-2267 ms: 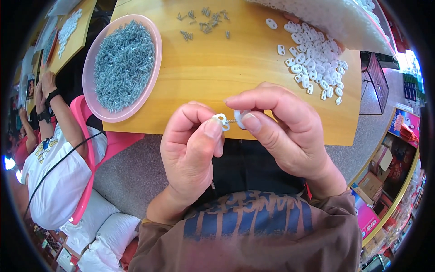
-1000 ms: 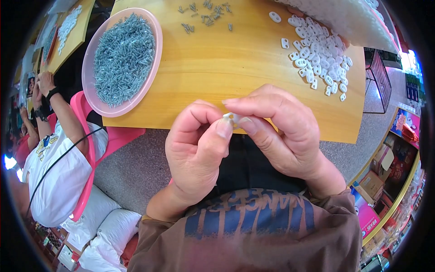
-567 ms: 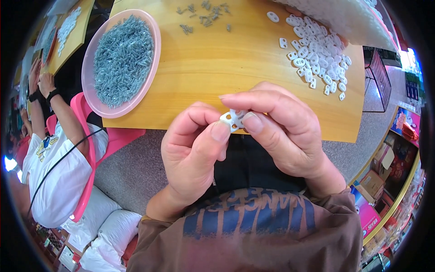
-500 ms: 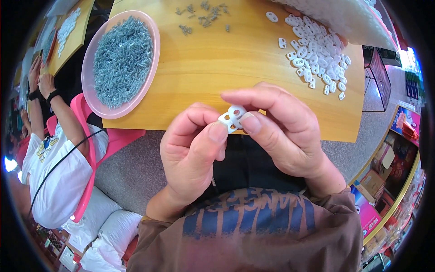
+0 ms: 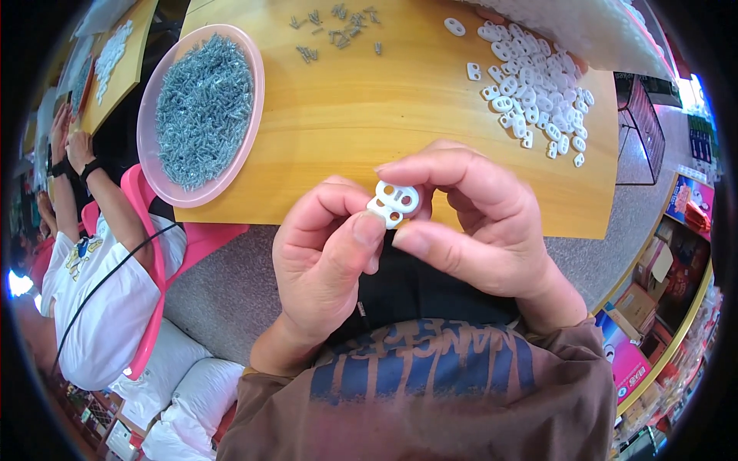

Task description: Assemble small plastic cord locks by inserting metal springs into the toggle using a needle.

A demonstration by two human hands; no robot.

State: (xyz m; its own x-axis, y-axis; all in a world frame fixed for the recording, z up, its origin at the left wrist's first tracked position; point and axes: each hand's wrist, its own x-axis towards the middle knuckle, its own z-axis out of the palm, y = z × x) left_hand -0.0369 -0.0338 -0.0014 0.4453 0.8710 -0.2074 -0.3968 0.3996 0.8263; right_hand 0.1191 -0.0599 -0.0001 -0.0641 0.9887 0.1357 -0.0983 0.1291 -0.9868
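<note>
Between the thumb and fingers of my left hand (image 5: pixel 319 257) is a small white plastic clip (image 5: pixel 380 207), held up over the table's near edge. It looks like two holed parts joined at an angle, the upper one oval with two round holes. My right hand (image 5: pixel 492 219) curves around its right side with the thumb and index finger apart. The index fingertip is close to the clip's top; whether it touches, I cannot tell. The right thumb sits below the clip, off its face.
A pink basin (image 5: pixel 257 100) full of small metal springs stands at the left of the wooden table (image 5: pixel 369 115). Several loose springs (image 5: pixel 346 31) lie at the back. White holed plastic parts (image 5: pixel 530 92) are heaped at the right beside a white sack (image 5: pixel 584 31). Another person (image 5: pixel 108 284) sits at the left.
My right thumb has come off the clip and moved down, leaving more of its oval face showing. The left hand keeps its pinch. The view has shifted slightly.
</note>
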